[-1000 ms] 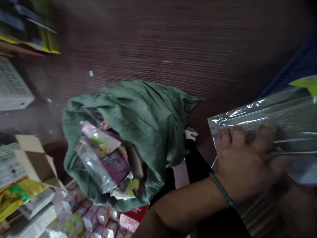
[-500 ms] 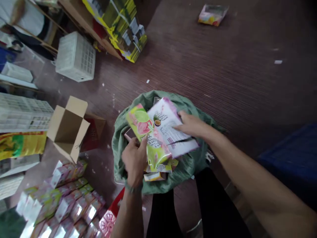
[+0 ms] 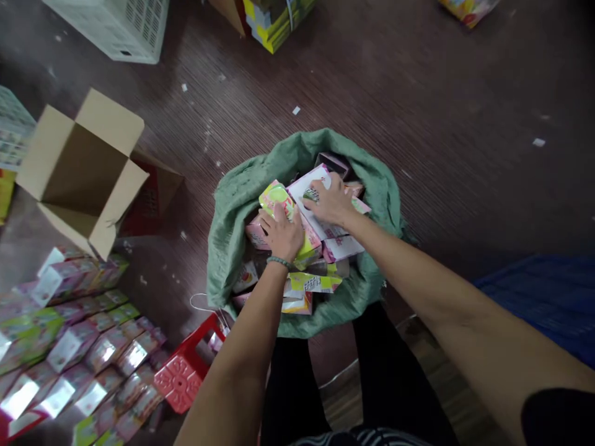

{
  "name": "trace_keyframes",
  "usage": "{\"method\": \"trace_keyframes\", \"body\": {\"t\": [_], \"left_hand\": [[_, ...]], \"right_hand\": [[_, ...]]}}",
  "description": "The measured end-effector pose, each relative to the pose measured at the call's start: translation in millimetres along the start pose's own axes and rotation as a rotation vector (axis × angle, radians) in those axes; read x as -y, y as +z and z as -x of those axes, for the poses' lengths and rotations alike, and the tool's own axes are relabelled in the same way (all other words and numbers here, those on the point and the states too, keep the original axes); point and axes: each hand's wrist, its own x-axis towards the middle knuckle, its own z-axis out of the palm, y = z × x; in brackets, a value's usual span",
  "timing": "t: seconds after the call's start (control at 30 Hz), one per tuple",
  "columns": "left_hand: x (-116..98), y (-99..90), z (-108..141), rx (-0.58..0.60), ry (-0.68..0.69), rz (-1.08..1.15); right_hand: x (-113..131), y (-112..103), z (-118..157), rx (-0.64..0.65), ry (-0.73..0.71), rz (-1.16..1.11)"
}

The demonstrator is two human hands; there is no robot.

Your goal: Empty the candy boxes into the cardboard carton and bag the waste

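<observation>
A green woven sack [image 3: 223, 248] stands with its mouth wide, full of flattened and torn printed cartons. My left hand [image 3: 282, 232] lies with fingers spread on a green and pink carton [image 3: 307, 248]. Beside it, my right hand [image 3: 331, 199] presses on a white carton with purple edges [image 3: 310, 181], its fingers apart and bent. Both cartons lie on top of the heap inside the sack's rim. Below my left wrist are a yellow-green carton piece [image 3: 320, 283] and a white and orange one [image 3: 297, 305].
An open cardboard box [image 3: 93, 167] stands to the left. Rows of small printed boxes [image 3: 74, 341] and a red stool [image 3: 181, 378] are at lower left. White plastic crate [image 3: 125, 28] and a yellow bundle [image 3: 274, 28] stand farther off; blue material [image 3: 534, 303] lies right.
Both hands have pushed the two cartons down into the sack. My left hand has moved from the green carton's edge onto its face and spread. The view has shifted.
</observation>
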Motion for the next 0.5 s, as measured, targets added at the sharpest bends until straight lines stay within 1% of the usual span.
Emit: {"method": "trace_keyframes", "body": {"t": [0.07, 0.13, 0.23, 0.3, 0.37, 0.43, 0.5], "left_hand": [[3.9, 13.4, -3.3, 0.084, -0.092, 0.004], [10.7, 29.9, -6.4, 0.177, -0.127, 0.023], [20.8, 59.5, -8.7, 0.212, -0.142, 0.054], [22.9, 79.5, -7.5, 0.223, -0.144, 0.066], [19.4, 95.9, -4.5, 0.256, -0.148, 0.069], [11.0, 105.4, -1.2, 0.301, -0.154, 0.072], [0.7, 107.1, 1.0, 0.344, -0.151, 0.079]], "right_hand": [[-0.8, 29.6, -0.6, -0.041, 0.008, 0.004], [-7.9, 60.4, 5.6, -0.060, 0.025, 0.002], [-23.6, 96.3, 18.0, -0.079, 0.048, -0.017], [-35.0, 112.6, 23.6, -0.082, 0.067, -0.008], [-48.4, 124.9, 26.0, -0.074, 0.113, 0.019], [-65.2, 133.8, 24.7, -0.053, 0.177, 0.021], [-84.4, 139.4, 19.0, -0.029, 0.212, -0.016]]}}
